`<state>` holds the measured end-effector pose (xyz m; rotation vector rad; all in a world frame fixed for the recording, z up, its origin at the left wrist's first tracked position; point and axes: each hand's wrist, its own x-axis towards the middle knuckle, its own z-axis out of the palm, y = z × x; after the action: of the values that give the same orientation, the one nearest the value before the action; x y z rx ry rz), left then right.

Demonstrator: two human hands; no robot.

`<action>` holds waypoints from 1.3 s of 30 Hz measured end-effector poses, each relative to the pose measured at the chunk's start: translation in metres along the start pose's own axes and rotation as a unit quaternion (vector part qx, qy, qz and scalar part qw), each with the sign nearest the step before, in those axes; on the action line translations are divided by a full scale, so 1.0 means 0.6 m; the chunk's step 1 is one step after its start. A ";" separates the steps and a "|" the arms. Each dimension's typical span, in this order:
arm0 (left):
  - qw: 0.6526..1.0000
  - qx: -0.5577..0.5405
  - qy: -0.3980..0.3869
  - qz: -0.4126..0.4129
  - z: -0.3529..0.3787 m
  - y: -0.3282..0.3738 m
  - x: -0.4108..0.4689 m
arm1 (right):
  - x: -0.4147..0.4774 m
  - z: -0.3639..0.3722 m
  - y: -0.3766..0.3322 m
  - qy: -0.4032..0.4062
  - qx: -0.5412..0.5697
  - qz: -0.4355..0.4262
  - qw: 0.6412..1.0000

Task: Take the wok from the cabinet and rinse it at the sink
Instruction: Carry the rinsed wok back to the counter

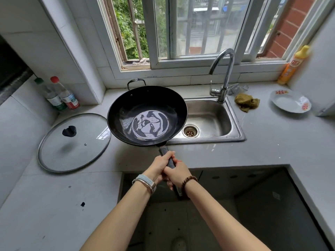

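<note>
Rinse step. Both my hands, left (161, 164) and right (176, 173), fingers clamped on the handle; wok (147, 115) held over tabletop and sink (233, 124) edge, apparently holding water. Next: swirl, tip into sink.
</note>
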<state>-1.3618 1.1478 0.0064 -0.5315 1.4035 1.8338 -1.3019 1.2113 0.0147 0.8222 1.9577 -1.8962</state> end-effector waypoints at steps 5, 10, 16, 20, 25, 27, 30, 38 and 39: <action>1.000 0.025 -0.017 0.005 0.026 -0.031 -0.036 | -0.051 -0.027 0.018 0.004 0.013 0.000 1.000; 0.999 0.034 -0.035 -0.004 0.062 -0.077 -0.077 | -0.114 -0.060 0.047 0.026 0.036 -0.002 0.999; 0.996 0.058 -0.069 -0.017 0.117 -0.153 -0.144 | -0.201 -0.108 0.103 0.060 0.067 0.000 0.996; 0.990 0.096 -0.098 -0.030 0.150 -0.219 -0.188 | -0.267 -0.142 0.149 0.084 0.093 0.005 0.992; 0.977 0.148 -0.143 -0.058 0.197 -0.295 -0.239 | -0.352 -0.188 0.205 0.127 0.142 0.018 0.981; 0.972 0.162 -0.156 -0.065 0.221 -0.324 -0.255 | -0.381 -0.207 0.226 0.146 0.158 0.021 0.976; 0.960 0.201 -0.182 -0.070 0.259 -0.360 -0.281 | -0.422 -0.241 0.248 0.180 0.174 0.022 0.968; 0.905 0.320 -0.268 -0.086 0.375 -0.424 -0.326 | -0.507 -0.329 0.278 0.288 0.224 0.023 0.931; 0.895 0.336 -0.279 -0.088 0.390 -0.430 -0.328 | -0.514 -0.339 0.280 0.302 0.231 0.022 0.925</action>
<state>-1.0126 1.3369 0.0565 0.2108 1.3986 1.1071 -0.9232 1.3454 0.0741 1.7450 1.7552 -2.3087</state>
